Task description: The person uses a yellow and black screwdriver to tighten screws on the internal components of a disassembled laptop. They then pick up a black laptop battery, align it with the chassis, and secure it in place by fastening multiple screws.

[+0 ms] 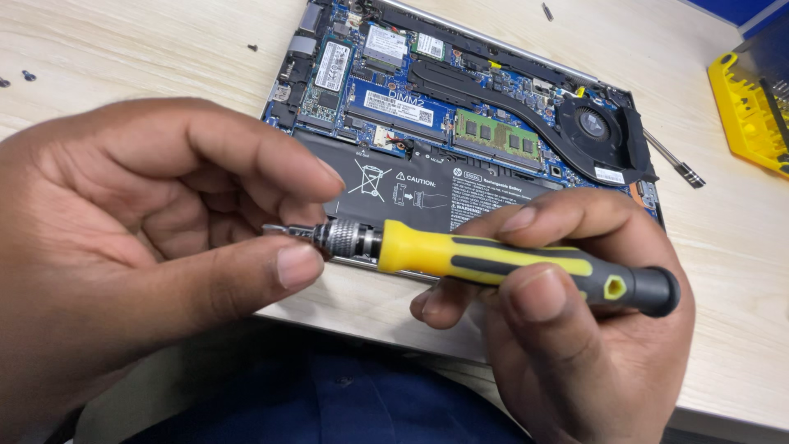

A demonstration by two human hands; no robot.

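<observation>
Pale woodgrain surface (123,41); right hand (567,329) fingers grip a yellow-grey screwdriver (493,261), left hand (140,247) fingers pinch its knurled metal tip (329,236).

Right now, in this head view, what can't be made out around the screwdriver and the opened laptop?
- Screwdriver bit: head view, its tip is tiny and sits between the left hand fingers, so its type is unclear.
- Laptop front edge: covered by both hands; the right hand hides its near right corner.
- Yellow tray: cut off by the right frame edge.
- Loose screws: too small to tell apart.
</observation>
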